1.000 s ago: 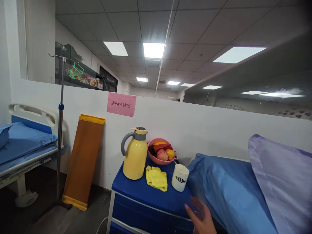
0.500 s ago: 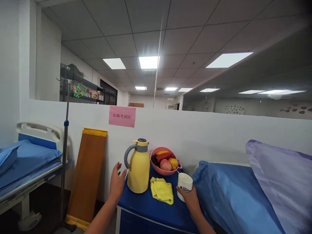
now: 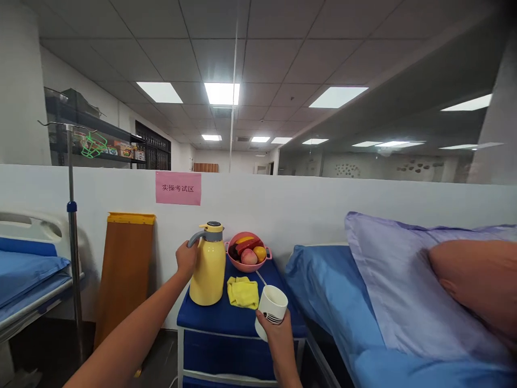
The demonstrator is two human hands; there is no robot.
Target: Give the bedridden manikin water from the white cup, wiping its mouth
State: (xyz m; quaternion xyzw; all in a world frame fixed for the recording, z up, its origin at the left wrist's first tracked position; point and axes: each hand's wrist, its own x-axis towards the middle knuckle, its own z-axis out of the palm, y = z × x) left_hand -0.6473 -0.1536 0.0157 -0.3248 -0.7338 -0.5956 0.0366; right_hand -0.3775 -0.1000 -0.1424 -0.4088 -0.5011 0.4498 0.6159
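Note:
My left hand (image 3: 187,260) is wrapped round the grey handle of a yellow thermos jug (image 3: 208,275), which stands upright on the blue top of a bedside cabinet (image 3: 220,319). In my right hand (image 3: 278,335) is a white mug (image 3: 273,303) with a black striped print, tilted slightly and held at the cabinet's front edge. A thin light stick, perhaps a spoon handle (image 3: 262,278), slants up behind the mug's rim. Between jug and mug lies a folded yellow cloth (image 3: 243,292). Behind the cloth sits a pink bowl (image 3: 242,267) of fruit.
To the right is a bed with blue bedding (image 3: 323,285), a lilac pillow (image 3: 379,269) and a bald head, person or manikin (image 3: 476,285). An orange-brown board (image 3: 125,269) leans on the partition (image 3: 283,210) at left, beside a drip stand (image 3: 72,242) and another bed (image 3: 28,258).
My left hand has closed round the jug's handle. My right hand has brought the mug toward me, off the cabinet's right side. The view has swung right, bringing the head on the pillow into sight.

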